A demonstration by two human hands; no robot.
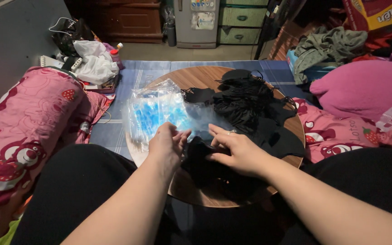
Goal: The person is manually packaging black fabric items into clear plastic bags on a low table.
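Both forearms reach in from the bottom edge over dark-clad knees toward a round wooden table. Far left lies a pink cartoon-print blanket, with a white plastic bag behind it on the blue mat. Next comes a stack of clear plastic sleeves with blue inside, resting on the table's left part; the left hand hovers at its near edge, fingers loosely curled and pinching at a sleeve, though whether it truly grips is hard to tell. Just right of it, the right hand lies flat and open on a black fabric mask at the table's front, pressing it down without closing on it. Farther right and back sits a heap of black masks with tangled ear loops. That cloth looks light, soft and floppy, best taken by an edge or loop; the sleeves look thin and slippery, easiest pinched at an open corner. A magenta pillow lies far right.
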